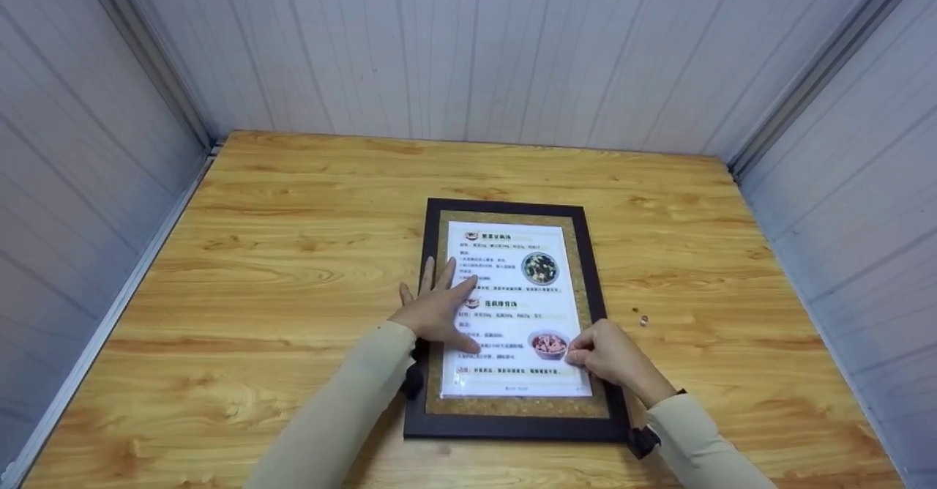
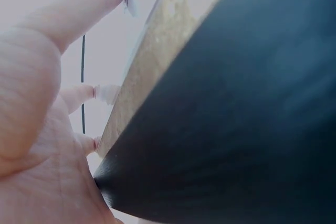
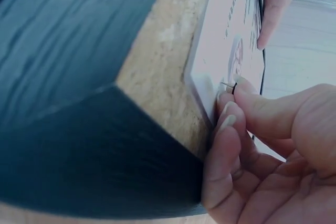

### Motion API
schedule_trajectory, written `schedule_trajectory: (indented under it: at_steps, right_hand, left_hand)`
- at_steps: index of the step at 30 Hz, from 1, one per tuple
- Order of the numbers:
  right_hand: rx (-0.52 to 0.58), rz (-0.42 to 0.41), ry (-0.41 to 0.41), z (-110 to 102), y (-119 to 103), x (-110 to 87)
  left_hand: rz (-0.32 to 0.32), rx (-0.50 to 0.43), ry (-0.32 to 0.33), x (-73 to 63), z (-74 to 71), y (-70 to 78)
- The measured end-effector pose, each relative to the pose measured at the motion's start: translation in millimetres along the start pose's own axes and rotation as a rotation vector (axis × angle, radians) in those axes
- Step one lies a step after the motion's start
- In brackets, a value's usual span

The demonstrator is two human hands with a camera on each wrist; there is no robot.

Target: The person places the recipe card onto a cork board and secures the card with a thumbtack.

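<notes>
A laminated recipe sheet (image 1: 505,364) with printed text and two round food pictures lies on a cork board (image 1: 512,406) in a dark frame (image 1: 512,427). My left hand (image 1: 438,312) spreads its fingers across the sheet's left side, its palm over the frame's left edge. At the lower right of the sheet, my right hand (image 1: 611,353) pinches a thumbtack (image 3: 228,84) between thumb and forefinger. The tack's thin metal point shows just over the sheet, beside the lower food picture (image 1: 547,344).
The framed board rests on a wood-grain table (image 1: 278,255). Two tiny objects, one of them a shiny piece (image 1: 644,320), lie to the right of the frame. Pale panel walls (image 1: 468,50) stand at the back and both sides.
</notes>
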State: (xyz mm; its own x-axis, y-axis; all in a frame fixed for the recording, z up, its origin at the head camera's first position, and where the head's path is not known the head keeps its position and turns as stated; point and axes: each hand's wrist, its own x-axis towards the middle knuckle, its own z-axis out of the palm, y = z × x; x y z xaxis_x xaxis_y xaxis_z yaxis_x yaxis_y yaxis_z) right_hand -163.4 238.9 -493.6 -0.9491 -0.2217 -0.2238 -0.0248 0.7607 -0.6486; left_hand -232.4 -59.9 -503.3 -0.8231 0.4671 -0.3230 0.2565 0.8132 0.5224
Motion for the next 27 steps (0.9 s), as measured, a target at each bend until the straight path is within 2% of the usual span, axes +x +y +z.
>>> schedule_trajectory:
  at_steps: [10, 15, 21, 27]
  right_hand:
    - [-0.027, -0.026, -0.001, -1.6, -0.7, 2.8]
    - [-0.02, -0.003, -0.026, -1.5, -2.3, 2.9]
    - [-0.015, 0.021, -0.043, -3.0, -5.1, 2.9]
    - [-0.017, 0.103, -0.025, 0.0, -8.0, 3.8]
  left_hand:
    - [-0.014, -0.003, 0.012, 3.3, 0.3, 2.1]
    - [-0.026, 0.002, 0.005, 3.4, 0.3, 3.1]
    - [-0.013, -0.003, 0.0, 0.8, -2.5, 3.6]
    - [-0.013, 0.004, -0.025, 0.7, -3.7, 3.3]
